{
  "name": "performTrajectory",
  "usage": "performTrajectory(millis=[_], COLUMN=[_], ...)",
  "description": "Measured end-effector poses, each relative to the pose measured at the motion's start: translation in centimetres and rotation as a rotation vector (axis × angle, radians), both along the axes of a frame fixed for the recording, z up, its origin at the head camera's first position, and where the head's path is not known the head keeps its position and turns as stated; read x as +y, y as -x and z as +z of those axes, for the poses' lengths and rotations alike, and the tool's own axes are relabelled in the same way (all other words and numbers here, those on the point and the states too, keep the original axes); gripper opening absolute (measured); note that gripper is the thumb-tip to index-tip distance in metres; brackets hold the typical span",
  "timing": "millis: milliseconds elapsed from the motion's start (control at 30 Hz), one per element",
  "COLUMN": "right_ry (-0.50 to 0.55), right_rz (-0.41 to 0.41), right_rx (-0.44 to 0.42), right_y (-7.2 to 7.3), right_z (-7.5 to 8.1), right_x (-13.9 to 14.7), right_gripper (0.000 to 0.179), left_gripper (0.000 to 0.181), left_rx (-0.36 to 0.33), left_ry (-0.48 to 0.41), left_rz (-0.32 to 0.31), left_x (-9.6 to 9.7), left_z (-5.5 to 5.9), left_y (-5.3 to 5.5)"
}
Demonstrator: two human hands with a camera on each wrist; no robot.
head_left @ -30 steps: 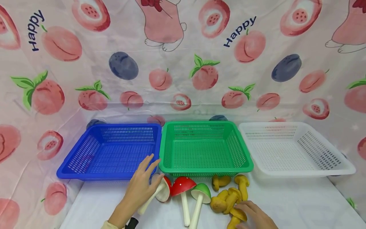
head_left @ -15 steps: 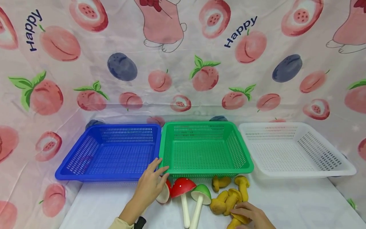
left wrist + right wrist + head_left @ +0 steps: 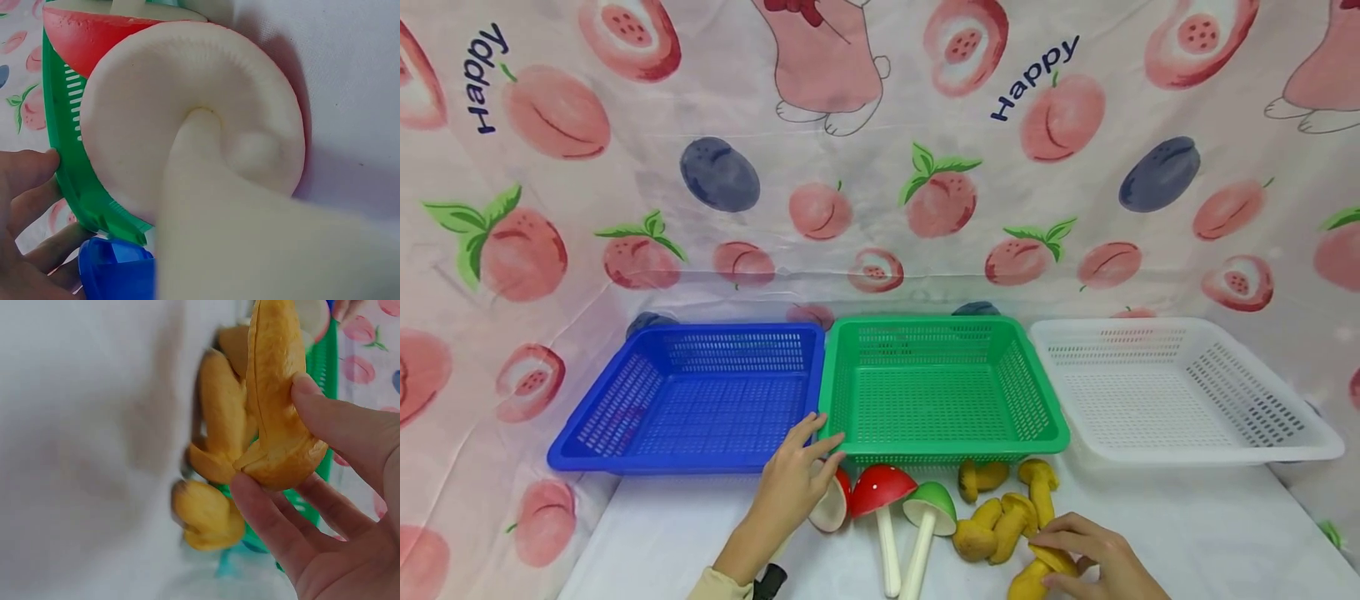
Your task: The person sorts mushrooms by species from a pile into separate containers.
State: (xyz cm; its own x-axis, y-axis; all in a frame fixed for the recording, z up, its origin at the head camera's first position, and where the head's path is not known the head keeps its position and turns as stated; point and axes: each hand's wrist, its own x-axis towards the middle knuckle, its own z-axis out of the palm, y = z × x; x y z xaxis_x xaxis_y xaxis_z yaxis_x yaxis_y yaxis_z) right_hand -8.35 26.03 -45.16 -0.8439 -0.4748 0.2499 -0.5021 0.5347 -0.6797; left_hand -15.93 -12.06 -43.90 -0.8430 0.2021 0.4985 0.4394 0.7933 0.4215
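Note:
My right hand [image 3: 1105, 557] pinches a toy yellow mushroom [image 3: 275, 406] between thumb and fingers, its cap low and stem pointing up in the right wrist view. Several other yellow mushrooms [image 3: 976, 537] lie just left of that hand. My left hand [image 3: 790, 492] has its fingers spread, fingertips right at the adjoining rims of the blue basket [image 3: 685, 462] and green basket [image 3: 940, 448]. Below it, partly hidden, is a red mushroom [image 3: 137, 94] showing its pale underside. Beside that lie a white-dotted red mushroom [image 3: 880, 492] and a green-capped mushroom [image 3: 931, 504].
A white basket [image 3: 1210, 456] stands at the right, in line with the other two baskets. A white cloth [image 3: 1210, 533] covers the table. Behind everything hangs a pink fruit-print curtain [image 3: 850, 317]. A dark strap [image 3: 769, 581] is at the left wrist.
My right hand has closed on the nearest yellow mushroom and drawn it a little right, away from the others. My left hand moved right and up toward the basket rims, then stayed there.

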Motion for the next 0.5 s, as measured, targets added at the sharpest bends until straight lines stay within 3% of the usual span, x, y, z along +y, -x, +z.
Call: performTrajectory(millis=[100,267,500], right_ry=[-0.019,-0.079,-0.096], right_rz=[-0.032,-0.104,-0.189], right_rx=[0.006,-0.063,0.123], right_y=[0.1,0.4,0.8], right_z=[1.1,3.0,4.4], right_x=[0.4,1.2,2.0], right_gripper=[0.031,0.032,0.037], left_gripper=[0.025,0.025,0.025], left_rx=[0.004,0.023,0.032], left_ry=[0.003,0.003,-0.001], left_rz=[0.002,0.007,0.007], left_x=[0.0,-0.1,0.0], left_z=[-0.1,-0.2,-0.4], left_y=[0.0,0.0,0.1])
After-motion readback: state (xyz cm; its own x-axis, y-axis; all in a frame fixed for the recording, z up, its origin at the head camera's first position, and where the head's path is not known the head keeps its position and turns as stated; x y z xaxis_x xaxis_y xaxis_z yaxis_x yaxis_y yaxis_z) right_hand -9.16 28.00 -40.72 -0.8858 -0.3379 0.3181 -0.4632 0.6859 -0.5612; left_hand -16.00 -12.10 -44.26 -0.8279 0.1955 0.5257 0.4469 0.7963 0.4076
